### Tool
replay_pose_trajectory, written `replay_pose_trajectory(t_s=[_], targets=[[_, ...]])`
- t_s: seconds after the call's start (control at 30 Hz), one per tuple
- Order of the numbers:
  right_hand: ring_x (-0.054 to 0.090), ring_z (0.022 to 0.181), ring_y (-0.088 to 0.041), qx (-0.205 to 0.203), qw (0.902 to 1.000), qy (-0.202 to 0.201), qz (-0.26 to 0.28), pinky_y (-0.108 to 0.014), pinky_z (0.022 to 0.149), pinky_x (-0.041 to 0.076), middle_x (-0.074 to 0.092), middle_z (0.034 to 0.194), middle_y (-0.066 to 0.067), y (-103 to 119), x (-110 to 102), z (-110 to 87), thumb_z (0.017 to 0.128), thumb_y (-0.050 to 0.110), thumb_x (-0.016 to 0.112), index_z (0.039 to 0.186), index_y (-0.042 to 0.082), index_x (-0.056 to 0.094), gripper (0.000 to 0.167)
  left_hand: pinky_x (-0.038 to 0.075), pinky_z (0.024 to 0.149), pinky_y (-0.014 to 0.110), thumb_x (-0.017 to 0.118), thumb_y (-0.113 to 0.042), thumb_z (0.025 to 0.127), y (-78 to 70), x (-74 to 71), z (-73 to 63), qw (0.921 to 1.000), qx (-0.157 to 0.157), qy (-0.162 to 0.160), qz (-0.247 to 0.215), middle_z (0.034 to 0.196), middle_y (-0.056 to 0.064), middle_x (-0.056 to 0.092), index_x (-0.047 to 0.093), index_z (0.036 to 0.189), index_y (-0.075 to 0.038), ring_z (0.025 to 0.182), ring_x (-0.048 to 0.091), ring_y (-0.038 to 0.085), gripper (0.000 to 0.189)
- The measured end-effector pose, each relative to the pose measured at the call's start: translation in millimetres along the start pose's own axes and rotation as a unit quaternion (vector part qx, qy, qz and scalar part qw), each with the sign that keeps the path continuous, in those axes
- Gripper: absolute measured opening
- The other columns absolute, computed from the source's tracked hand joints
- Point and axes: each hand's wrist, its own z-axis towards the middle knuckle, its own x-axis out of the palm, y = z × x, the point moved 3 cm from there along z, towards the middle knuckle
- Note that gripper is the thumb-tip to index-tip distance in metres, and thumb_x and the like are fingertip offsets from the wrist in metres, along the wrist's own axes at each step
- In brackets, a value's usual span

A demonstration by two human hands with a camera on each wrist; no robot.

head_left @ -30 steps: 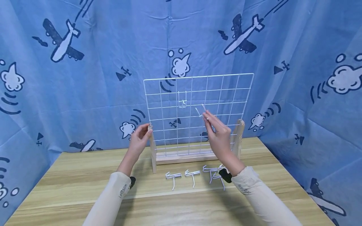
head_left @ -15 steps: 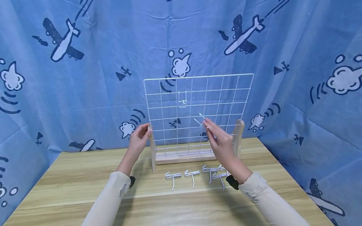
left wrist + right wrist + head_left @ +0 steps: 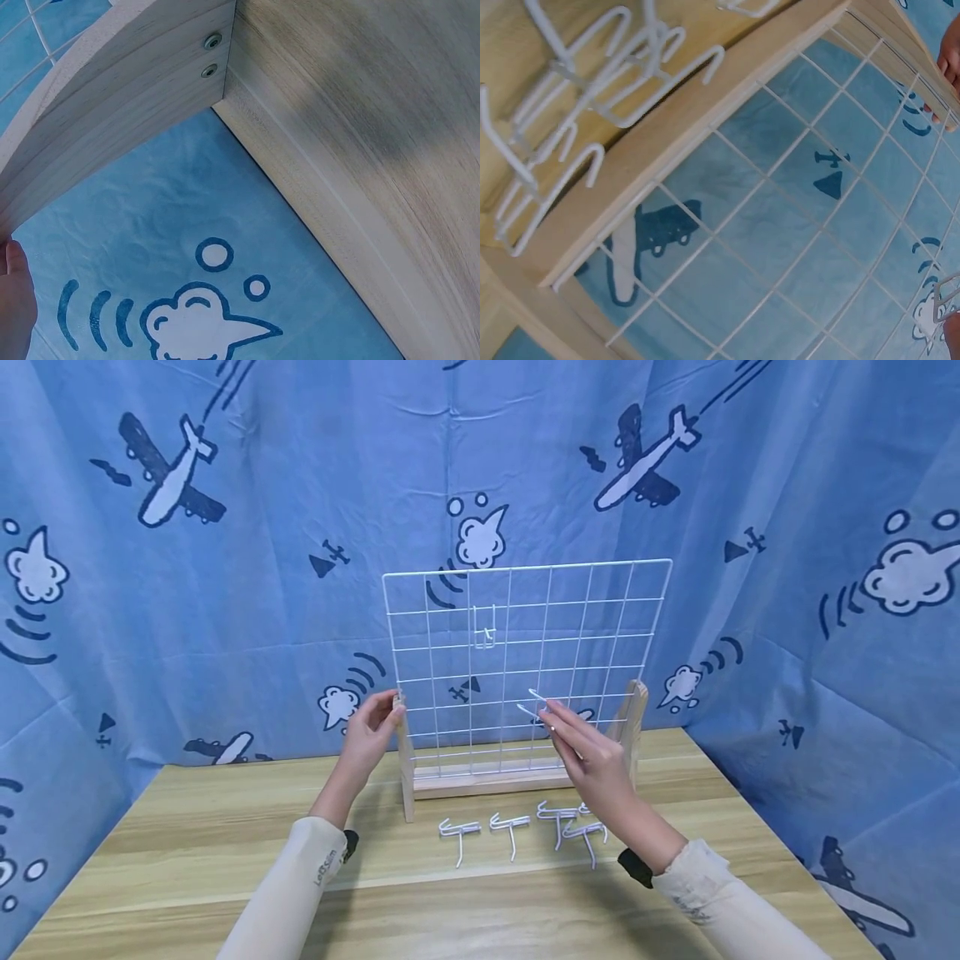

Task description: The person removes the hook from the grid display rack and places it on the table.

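A white wire grid panel (image 3: 450,677) stands upright in a wooden stand (image 3: 487,785). My left hand (image 3: 367,732) grips the top of the stand's left post, thumb in front; in the left wrist view only part of this hand (image 3: 16,307) shows at the left edge. My right hand (image 3: 592,756) pinches a white wire hook (image 3: 527,710) in front of the panel's lower middle. The hook's two prongs point up and left, and the rest is hidden by the fingers. One similar hook (image 3: 484,646) hangs on the upper part of the panel, left of its centre.
Several white wire hooks (image 3: 510,821) lie in a row on the wooden table (image 3: 262,827) before the stand, the right ones overlapping. A blue curtain (image 3: 300,485) with airplane prints surrounds the table at the back and sides.
My right hand has moved down and slightly right with the hook, whose prongs now tilt further left. The left hand stays on the post.
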Motion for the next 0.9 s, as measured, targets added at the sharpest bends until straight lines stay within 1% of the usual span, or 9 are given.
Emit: replay_pose_trajectory(t_s=[0.1,0.17,0.23,0.37,0.43,0.6,0.7,0.8,0.9], targets=[[0.063,0.108,-0.032,-0.002,0.9999,0.013,0.001,-0.017,0.093,0.045,0.065,0.119,-0.018,0,0,-5.9,0.094,0.005,0.062,0.114,0.002,0.069,0.022,0.043,0.100,0.024,0.056,-0.013,0.099,0.7,0.2,0.4,1.0000,-0.002,0.001,0.001,0.129,0.017,0.053,0.049,0.134,0.000,0.123,0.050,0.025,0.039],[0.064,0.107,-0.032,-0.010,0.9998,0.017,0.005,-0.018,0.094,0.045,0.065,0.119,-0.018,-1,-1,-9.8,0.099,0.016,0.054,0.115,0.003,0.069,0.025,0.043,0.100,0.024,0.055,-0.013,0.099,1.2,0.2,0.7,1.0000,-0.003,0.003,-0.001,0.130,0.018,0.052,0.048,0.135,0.000,0.123,0.050,0.025,0.039],[0.064,0.106,-0.032,-0.021,0.9996,0.015,0.008,-0.018,0.095,0.045,0.066,0.118,-0.017,-1,-1,-13.0,0.101,0.021,0.049,0.115,0.003,0.070,0.030,0.043,0.100,0.024,0.055,-0.013,0.099,1.1,0.3,0.8,1.0000,-0.003,0.005,-0.002,0.130,0.019,0.052,0.048,0.135,0.000,0.122,0.050,0.025,0.039],[0.065,0.103,-0.034,-0.045,0.9989,0.015,0.006,-0.021,0.094,0.046,0.066,0.116,-0.018,-1,-3,-19.3,0.102,0.021,0.049,0.114,0.003,0.070,0.031,0.043,0.102,0.026,0.056,-0.014,0.098,0.2,0.3,0.5,1.0000,-0.001,0.008,-0.002,0.130,0.018,0.053,0.049,0.134,0.000,0.123,0.050,0.025,0.039],[0.066,0.101,-0.034,-0.049,0.9985,0.026,-0.003,-0.023,0.092,0.049,0.067,0.116,-0.017,-2,-3,-23.0,0.102,0.022,0.048,0.114,0.004,0.070,0.031,0.042,0.102,0.027,0.056,-0.015,0.098,-0.3,0.4,0.2,1.0000,-0.001,0.007,-0.001,0.130,0.017,0.053,0.049,0.134,-0.001,0.123,0.050,0.025,0.039],[0.068,0.096,-0.033,-0.056,0.9946,0.087,0.001,-0.026,0.083,0.054,0.067,0.114,-0.017,-1,-3,-34.0,0.103,0.027,0.045,0.112,0.005,0.071,0.035,0.043,0.101,0.023,0.055,-0.013,0.099,-0.3,0.4,0.0,1.0000,-0.001,0.005,-0.004,0.130,0.018,0.052,0.049,0.134,0.000,0.123,0.050,0.026,0.038],[0.068,0.096,-0.035,-0.075,0.9890,0.126,0.019,-0.027,0.080,0.054,0.067,0.113,-0.018,0,-2,-40.3,0.103,0.027,0.043,0.109,0.003,0.071,0.037,0.043,0.098,0.019,0.055,-0.013,0.099,-0.5,0.4,-0.8,0.9999,-0.007,0.005,-0.008,0.130,0.018,0.052,0.049,0.134,0.000,0.122,0.050,0.025,0.038],[0.067,0.097,-0.035,-0.095,0.9832,0.153,0.029,-0.026,0.081,0.054,0.067,0.114,-0.019,2,-2,-45.3,0.104,0.025,0.042,0.108,0.002,0.071,0.038,0.043,0.098,0.019,0.055,-0.014,0.099,0.0,0.7,-1.2,0.9998,-0.012,0.009,-0.011,0.132,0.018,0.051,0.048,0.136,-0.001,0.123,0.049,0.024,0.040],[0.067,0.098,-0.035,-0.108,0.9793,0.168,0.036,-0.028,0.085,0.053,0.066,0.114,-0.020,2,-3,-49.2,0.104,0.023,0.041,0.109,0.001,0.071,0.037,0.042,0.102,0.024,0.055,-0.015,0.099,0.2,0.4,-1.6,0.9998,-0.012,0.013,-0.013,0.134,0.019,0.050,0.046,0.138,-0.001,0.126,0.048,0.026,0.042]])
